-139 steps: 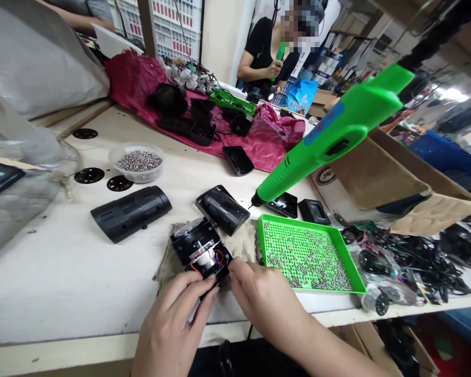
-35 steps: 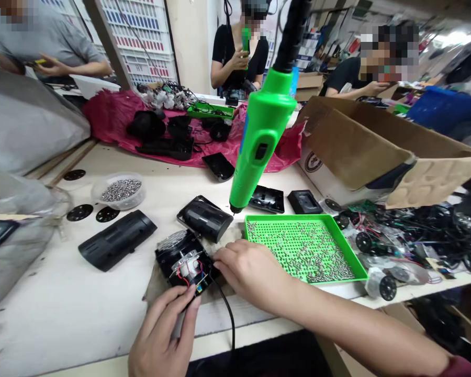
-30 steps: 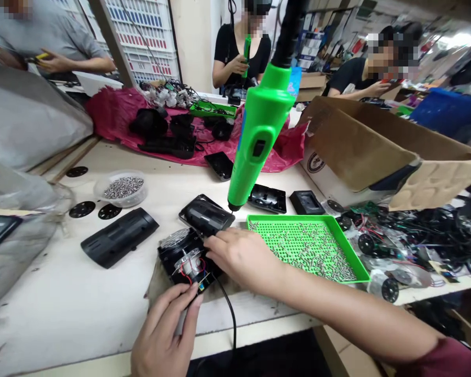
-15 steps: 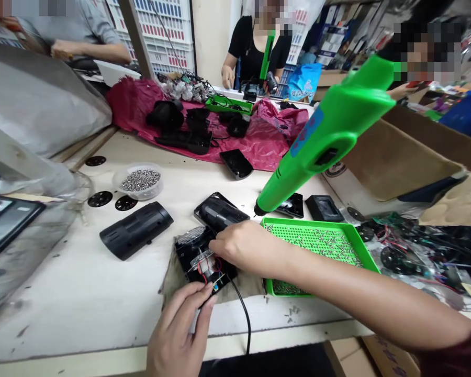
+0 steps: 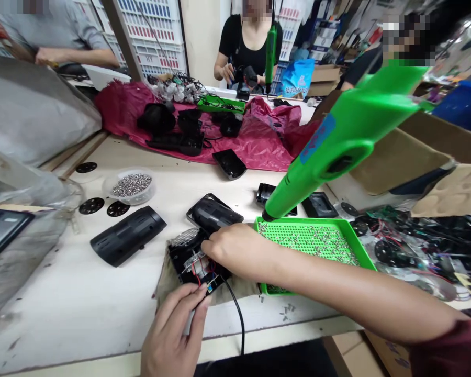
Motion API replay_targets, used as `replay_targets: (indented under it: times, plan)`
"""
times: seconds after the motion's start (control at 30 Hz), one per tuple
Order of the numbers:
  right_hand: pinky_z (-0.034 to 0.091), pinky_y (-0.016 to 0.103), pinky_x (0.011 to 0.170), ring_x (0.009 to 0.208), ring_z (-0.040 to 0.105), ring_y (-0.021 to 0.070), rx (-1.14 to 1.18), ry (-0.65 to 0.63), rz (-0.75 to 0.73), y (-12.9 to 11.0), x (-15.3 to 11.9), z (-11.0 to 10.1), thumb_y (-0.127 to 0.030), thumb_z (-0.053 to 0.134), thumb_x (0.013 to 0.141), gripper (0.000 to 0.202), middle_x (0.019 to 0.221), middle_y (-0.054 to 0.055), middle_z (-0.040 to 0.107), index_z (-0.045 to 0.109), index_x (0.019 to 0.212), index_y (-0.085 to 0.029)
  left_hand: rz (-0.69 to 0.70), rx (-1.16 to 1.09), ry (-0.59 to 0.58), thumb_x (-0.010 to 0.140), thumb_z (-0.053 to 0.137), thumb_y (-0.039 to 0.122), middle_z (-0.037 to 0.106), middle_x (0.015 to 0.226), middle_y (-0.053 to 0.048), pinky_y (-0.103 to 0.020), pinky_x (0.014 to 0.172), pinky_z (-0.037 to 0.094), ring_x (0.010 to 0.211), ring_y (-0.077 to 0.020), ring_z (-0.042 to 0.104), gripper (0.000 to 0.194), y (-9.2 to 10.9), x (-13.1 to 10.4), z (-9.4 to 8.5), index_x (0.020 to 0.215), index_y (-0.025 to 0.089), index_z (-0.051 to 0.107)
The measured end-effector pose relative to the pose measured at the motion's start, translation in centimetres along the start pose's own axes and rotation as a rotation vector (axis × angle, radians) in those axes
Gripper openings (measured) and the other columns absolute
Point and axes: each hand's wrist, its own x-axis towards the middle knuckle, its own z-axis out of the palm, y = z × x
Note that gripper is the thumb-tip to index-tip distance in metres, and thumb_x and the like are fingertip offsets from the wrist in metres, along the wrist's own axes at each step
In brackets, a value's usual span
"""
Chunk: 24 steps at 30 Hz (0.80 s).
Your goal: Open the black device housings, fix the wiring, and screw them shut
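Observation:
An open black housing (image 5: 176, 264) with a motor, red and blue wires and a small circuit board (image 5: 210, 287) lies on a cloth (image 5: 163, 285). My left hand (image 5: 176, 330) is closed on its near edge, thumb and fingers pinching beside the board. Bent over the housing's right side, my right hand (image 5: 235, 251) is closed, its fingertips inside among the wires; what they pinch is hidden. A black cable (image 5: 239, 314) runs from the housing over the table edge. Just behind it lies a black shell (image 5: 215, 212), with another black shell (image 5: 129, 235) to the left.
A green electric screwdriver (image 5: 329, 152) hangs over a green tray (image 5: 363, 246) of screws. A clear bowl (image 5: 145, 198) holds more screws. Pink plastic (image 5: 259, 149) with black parts covers the table's back. Wired parts (image 5: 408, 251) heap at right. Across sits a co-worker (image 5: 247, 57).
The view has shifted slightly, moving table things leftward in the picture. The hanging screwdriver sits further right over the tray. Both my hands stay at the housing with little visible change.

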Motion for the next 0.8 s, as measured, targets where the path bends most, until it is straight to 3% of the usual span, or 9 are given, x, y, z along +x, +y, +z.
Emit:
replay_targets:
  times: [0.1,0.2,0.3,0.4,0.5,0.57,0.63,0.73,0.8]
  plan:
    - [0.03,0.031,0.052,0.066,0.063,0.0186,0.05,0.095,0.118,-0.4,-1.6,-0.1,-0.008,0.054,0.088,0.01,0.078,0.008,0.069,0.064,0.089,-0.011,0.019,-0.009,0.037,0.09,0.06,0.019,0.064,0.1,-0.004,-0.018,0.09,0.047,0.091,-0.0117,0.064,0.013,0.2,0.0,0.1,0.102,0.019,0.065]
    - [0.035,0.031,0.056,0.071,0.065,0.0199,0.142,0.19,0.351,-1.4,-3.8,-0.4,-0.013,0.048,0.093,0.015,0.081,0.008,0.07,0.063,0.093,-0.011,0.006,0.018,0.064,0.089,0.062,0.021,0.065,0.102,-0.003,-0.02,0.088,0.048,0.09,-0.013,0.065,0.012,0.3,-0.2,0.2,0.1,0.021,0.066]
    - [0.037,0.031,0.058,0.07,0.067,0.0202,0.261,0.139,0.514,-2.7,-5.3,-0.1,-0.02,0.044,0.097,0.024,0.08,0.009,0.071,0.065,0.088,-0.012,-0.013,0.014,0.054,0.088,0.062,0.024,0.067,0.104,-0.004,-0.027,0.086,0.051,0.091,-0.0171,0.066,0.015,0.3,-0.5,0.2,0.102,0.024,0.068]
    - [0.038,0.03,0.059,0.068,0.067,0.0204,0.354,0.05,0.58,-3.8,-5.4,0.9,-0.022,0.046,0.096,0.024,0.079,0.01,0.073,0.068,0.088,-0.013,-0.026,-0.014,0.034,0.088,0.061,0.024,0.065,0.114,-0.007,-0.032,0.086,0.052,0.097,-0.0214,0.064,0.025,0.4,-0.7,0.1,0.112,0.025,0.068]
    - [0.037,0.029,0.06,0.067,0.066,0.0199,0.42,0.046,0.614,-3.9,-4.8,1.6,-0.02,0.048,0.093,0.023,0.078,0.01,0.073,0.07,0.085,-0.014,-0.072,-0.076,0.029,0.087,0.061,0.025,0.057,0.13,-0.007,-0.033,0.085,0.053,0.102,-0.0226,0.061,0.034,0.7,-1.0,-0.4,0.12,0.031,0.066]
    - [0.034,0.028,0.059,0.064,0.063,0.0179,0.446,0.06,0.617,-3.6,-4.5,1.9,-0.017,0.049,0.089,0.023,0.073,0.008,0.071,0.07,0.081,-0.015,-0.214,-0.148,0.078,0.087,0.062,0.028,0.051,0.138,-0.005,-0.035,0.092,0.051,0.111,-0.0236,0.058,0.036,1.0,-1.2,-0.7,0.123,0.034,0.064]
    - [0.032,0.026,0.057,0.06,0.059,0.0153,0.459,0.067,0.612,-3.4,-4.5,2.1,-0.014,0.05,0.086,0.021,0.068,0.006,0.068,0.069,0.077,-0.015,-0.465,-0.306,0.143,0.088,0.061,0.036,0.048,0.142,-0.004,-0.037,0.102,0.045,0.119,-0.0238,0.055,0.04,1.4,-1.1,-0.9,0.128,0.035,0.06]
    - [0.03,0.024,0.055,0.056,0.052,0.012,0.477,0.079,0.592,-3.3,-4.6,2.1,-0.012,0.051,0.084,0.019,0.062,0.001,0.064,0.067,0.075,-0.016,-0.856,-0.756,0.242,0.091,0.054,0.048,0.052,0.141,-0.005,-0.039,0.109,0.039,0.124,-0.0222,0.054,0.048,2.1,0.0,-0.9,0.136,0.034,0.049]
    - [0.03,0.023,0.055,0.054,0.049,0.0106,0.488,0.094,0.572,-3.4,-4.7,1.9,-0.013,0.051,0.085,0.019,0.06,-0.001,0.061,0.067,0.076,-0.017,-1.011,-1.058,0.286,0.091,0.049,0.054,0.054,0.141,-0.006,-0.04,0.112,0.036,0.129,-0.0223,0.05,0.052,2.6,1.1,-0.8,0.138,0.032,0.048]
